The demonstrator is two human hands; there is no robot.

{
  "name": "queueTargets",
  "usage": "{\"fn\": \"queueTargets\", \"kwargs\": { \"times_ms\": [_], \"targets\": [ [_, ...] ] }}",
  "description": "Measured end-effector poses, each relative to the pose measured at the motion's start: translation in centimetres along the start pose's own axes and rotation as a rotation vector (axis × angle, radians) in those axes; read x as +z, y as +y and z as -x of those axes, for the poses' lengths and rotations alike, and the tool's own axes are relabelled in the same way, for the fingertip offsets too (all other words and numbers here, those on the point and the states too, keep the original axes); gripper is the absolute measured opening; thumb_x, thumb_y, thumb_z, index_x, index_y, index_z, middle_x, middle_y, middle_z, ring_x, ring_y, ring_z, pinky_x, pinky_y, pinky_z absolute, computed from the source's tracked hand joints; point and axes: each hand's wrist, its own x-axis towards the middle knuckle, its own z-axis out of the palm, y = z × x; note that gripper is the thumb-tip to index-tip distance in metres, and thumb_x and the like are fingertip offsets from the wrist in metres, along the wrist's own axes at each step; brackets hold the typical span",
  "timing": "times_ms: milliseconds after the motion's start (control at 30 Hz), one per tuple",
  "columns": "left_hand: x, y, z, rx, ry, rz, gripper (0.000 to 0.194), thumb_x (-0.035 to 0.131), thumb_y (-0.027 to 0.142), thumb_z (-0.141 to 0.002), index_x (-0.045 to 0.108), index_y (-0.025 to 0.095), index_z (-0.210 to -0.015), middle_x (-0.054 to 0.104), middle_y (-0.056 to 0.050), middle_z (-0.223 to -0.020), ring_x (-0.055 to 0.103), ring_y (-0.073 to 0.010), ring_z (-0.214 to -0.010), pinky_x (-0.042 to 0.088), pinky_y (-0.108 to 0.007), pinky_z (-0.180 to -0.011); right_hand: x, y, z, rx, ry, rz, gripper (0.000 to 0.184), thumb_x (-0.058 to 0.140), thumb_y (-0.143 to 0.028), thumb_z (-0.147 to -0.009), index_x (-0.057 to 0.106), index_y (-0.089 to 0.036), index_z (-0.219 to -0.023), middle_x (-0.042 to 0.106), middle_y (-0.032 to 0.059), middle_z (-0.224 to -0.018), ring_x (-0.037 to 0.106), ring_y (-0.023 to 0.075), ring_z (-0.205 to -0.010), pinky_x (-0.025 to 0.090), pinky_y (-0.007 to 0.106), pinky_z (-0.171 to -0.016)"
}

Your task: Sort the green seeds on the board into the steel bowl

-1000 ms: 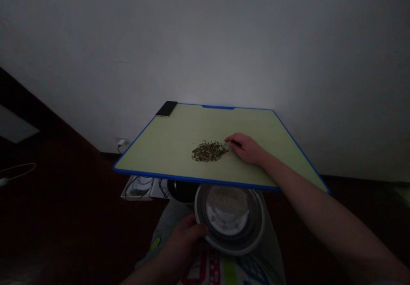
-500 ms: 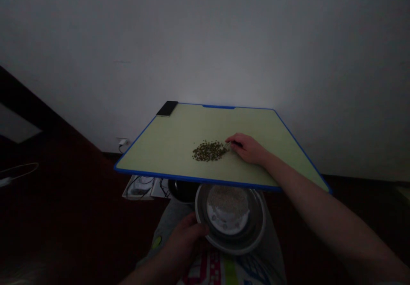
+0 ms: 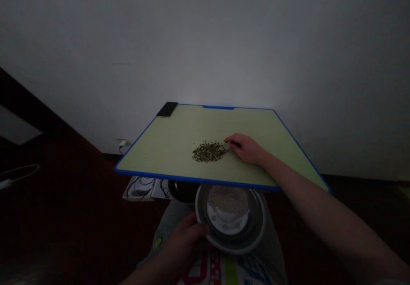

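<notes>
A green cutting board with a blue edge (image 3: 160, 148) lies tilted across my view, with a small pile of dark green-brown seeds (image 3: 209, 151) near its middle. My right hand (image 3: 245, 148) rests on the board at the pile's right side, its fingertips pinching a thin, small tool (image 3: 228, 145) whose tip reaches the seeds. Below the board, my left hand (image 3: 182, 242) grips the rim of a steel bowl (image 3: 230, 250) resting on my lap. Pale grains (image 3: 228, 201) cover part of the bowl's white inner bottom.
A black phone (image 3: 166, 109) lies on the board's far left corner. Beyond the board stands a white wall. A dark round pot (image 3: 182, 191) and papers with cables (image 3: 141, 189) sit low behind the bowl. A white cable (image 3: 16, 174) lies at the far left.
The seed pile looks slightly tidier at its right end. My right hand stays at the pile, and the bowl and left hand hold their places.
</notes>
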Motion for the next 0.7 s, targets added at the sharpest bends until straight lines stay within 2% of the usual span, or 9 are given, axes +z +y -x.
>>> {"fn": "queueTargets", "kwargs": {
  "times_ms": [167,367,567,700],
  "targets": [
    [0.02,-0.06,0.07,0.009,-0.012,0.024,0.031,0.08,0.016,-0.064,0.078,0.014,-0.095,0.084,-0.013,-0.093,0.078,-0.0332,-0.1,0.06,-0.045,-0.093,-0.33,0.36,0.35,0.023,0.044,0.008,0.027,0.053,-0.016,-0.091,0.073,-0.019,-0.109,0.073,0.0101,-0.099,0.065,0.0223,-0.089,0.051,0.038,-0.085],
    [0.07,0.01,-0.07,0.002,-0.002,0.006,0.031,0.08,0.017,-0.062,0.078,0.014,-0.093,0.084,-0.013,-0.093,0.078,-0.0345,-0.101,0.061,-0.045,-0.09,-0.44,0.15,0.44,0.02,0.01,-0.004,0.027,0.053,-0.014,-0.089,0.072,-0.018,-0.107,0.072,0.0099,-0.096,0.063,0.021,-0.084,0.05,0.036,-0.082],
    [-0.24,-0.29,-0.22,0.014,-0.034,0.024,0.03,0.077,0.015,-0.066,0.078,0.014,-0.096,0.084,-0.013,-0.095,0.077,-0.033,-0.103,0.059,-0.045,-0.095,-0.37,0.12,0.42,-0.001,0.005,-0.009,0.026,0.054,-0.014,-0.089,0.072,-0.019,-0.106,0.073,0.0088,-0.096,0.064,0.0205,-0.085,0.05,0.035,-0.081],
    [-0.27,-0.35,-0.19,0.011,-0.014,0.024,0.029,0.079,0.016,-0.065,0.078,0.013,-0.093,0.084,-0.014,-0.092,0.078,-0.0348,-0.101,0.061,-0.045,-0.091,-0.27,0.13,0.34,-0.008,0.004,-0.001,0.025,0.055,-0.014,-0.09,0.072,-0.02,-0.107,0.073,0.0086,-0.097,0.065,0.0208,-0.087,0.051,0.035,-0.082]
  ]
}}
